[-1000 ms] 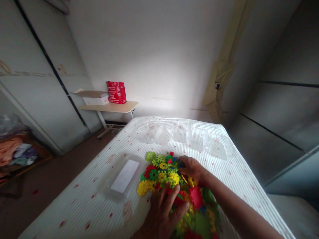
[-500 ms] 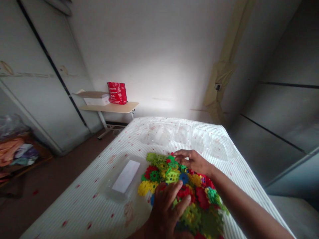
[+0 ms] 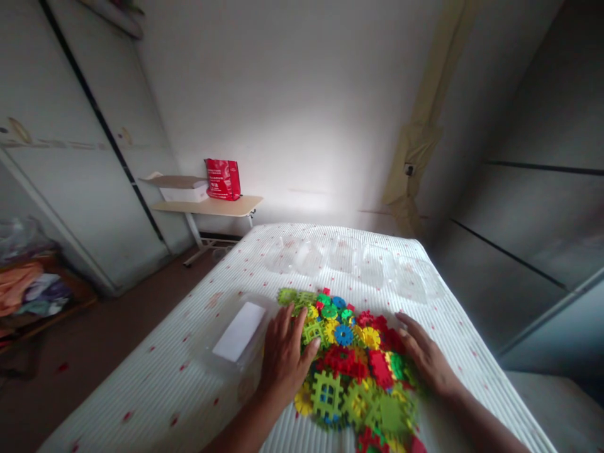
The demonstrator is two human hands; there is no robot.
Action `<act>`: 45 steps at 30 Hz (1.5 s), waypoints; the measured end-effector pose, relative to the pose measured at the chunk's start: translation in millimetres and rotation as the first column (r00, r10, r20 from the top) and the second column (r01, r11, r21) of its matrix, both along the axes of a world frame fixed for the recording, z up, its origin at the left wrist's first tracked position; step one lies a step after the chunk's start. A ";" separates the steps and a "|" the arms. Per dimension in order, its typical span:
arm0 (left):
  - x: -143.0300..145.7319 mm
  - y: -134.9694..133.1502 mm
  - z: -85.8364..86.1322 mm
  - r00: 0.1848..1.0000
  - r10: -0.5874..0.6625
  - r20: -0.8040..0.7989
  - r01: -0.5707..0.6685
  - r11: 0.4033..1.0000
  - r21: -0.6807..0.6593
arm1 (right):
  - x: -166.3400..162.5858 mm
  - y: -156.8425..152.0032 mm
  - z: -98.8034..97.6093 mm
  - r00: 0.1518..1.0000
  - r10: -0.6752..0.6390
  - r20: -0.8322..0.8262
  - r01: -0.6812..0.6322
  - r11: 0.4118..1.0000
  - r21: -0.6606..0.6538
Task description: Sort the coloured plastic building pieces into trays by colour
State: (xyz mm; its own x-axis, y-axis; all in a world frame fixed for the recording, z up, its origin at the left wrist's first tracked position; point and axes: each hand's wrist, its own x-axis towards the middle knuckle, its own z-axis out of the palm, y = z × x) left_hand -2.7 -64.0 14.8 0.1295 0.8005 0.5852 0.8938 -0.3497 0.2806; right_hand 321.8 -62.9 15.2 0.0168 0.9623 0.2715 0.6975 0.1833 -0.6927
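A heap of bright plastic interlocking pieces (image 3: pixel 352 362), red, yellow, green and blue, lies spread on the white striped bed (image 3: pixel 141 396). My left hand (image 3: pixel 283 355) rests flat on the heap's left edge, fingers stretched out and apart. On the heap's right edge my right hand (image 3: pixel 425 358) lies flat, fingers extended. Neither hand holds a piece. A clear plastic box lid with a white label (image 3: pixel 236 327) sits just left of my left hand.
Several clear plastic tubs (image 3: pixel 353 261) stand in a row across the far end of the bed. Beyond the bed, a small side table (image 3: pixel 212 206) carries a red bag (image 3: pixel 223 179) and a white box. Clothes lie on a low shelf at left.
Both hands have moved apart to the heap's two sides and flattened. The pieces have spread out wider toward me. The camera tilted slightly down.
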 end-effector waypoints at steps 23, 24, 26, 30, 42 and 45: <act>-10.4 -55.6 17.7 0.867 -0.483 -0.123 0.495 0.864 0.091 | -43.8 -81.1 37.7 0.831 0.374 0.411 -0.475 0.862 0.176; -7.8 -61.9 15.0 0.839 -0.519 -0.166 0.537 0.839 0.090 | -44.3 -93.4 32.9 0.786 0.396 0.475 -0.514 0.846 0.143; -0.3 -71.7 7.7 0.797 -0.536 -0.279 0.577 0.813 0.086 | -49.1 -107.2 19.8 0.710 0.410 0.572 -0.576 0.806 0.137; 16.1 -78.5 -4.5 0.781 -0.461 -0.422 0.528 0.847 0.052 | -65.6 -103.1 -4.4 0.638 0.373 0.673 -0.637 0.748 0.190; 36.3 -59.1 11.6 0.846 -0.467 -0.259 0.446 0.884 -0.139 | -68.2 -61.6 11.7 0.663 0.416 0.622 -0.605 0.787 0.118; 43.5 -44.3 14.1 0.865 -0.433 -0.253 0.406 0.901 -0.154 | -65.2 -41.8 9.2 0.671 0.385 0.634 -0.587 0.798 0.136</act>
